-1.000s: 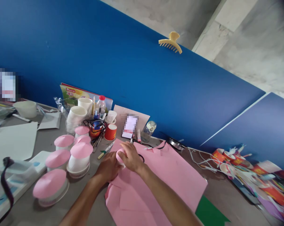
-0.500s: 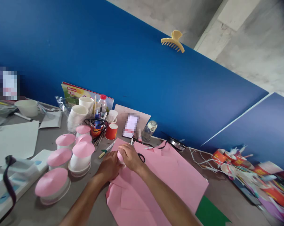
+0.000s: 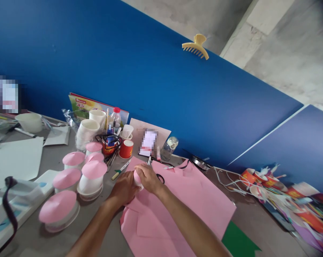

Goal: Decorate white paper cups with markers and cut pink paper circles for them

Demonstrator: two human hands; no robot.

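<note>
My left hand (image 3: 124, 188) and my right hand (image 3: 148, 178) are closed together around a small white paper cup with a pink paper top (image 3: 137, 177). Most of it is hidden by my fingers; only a pink patch and a bit of white show. Beneath them spread large sheets of pink paper (image 3: 193, 200). Scissors (image 3: 160, 179) lie just past my right hand, one dark handle loop showing. To the left of my hands stand several white paper cups capped with shallow pink paper cones (image 3: 94, 170). A utility knife (image 3: 121, 169) rests beyond my left hand.
Stacked white cups (image 3: 88, 129), a red paper cup (image 3: 126, 149), a phone (image 3: 148, 142) and a glass jar (image 3: 170, 148) stand along the blue partition (image 3: 140, 78). A white power strip (image 3: 24, 205) lies left. Cables and craft supplies clutter the right.
Both hands keep their hold on the cup with barely any movement. The whole view has shifted very slightly; the surrounding objects look unmoved.
</note>
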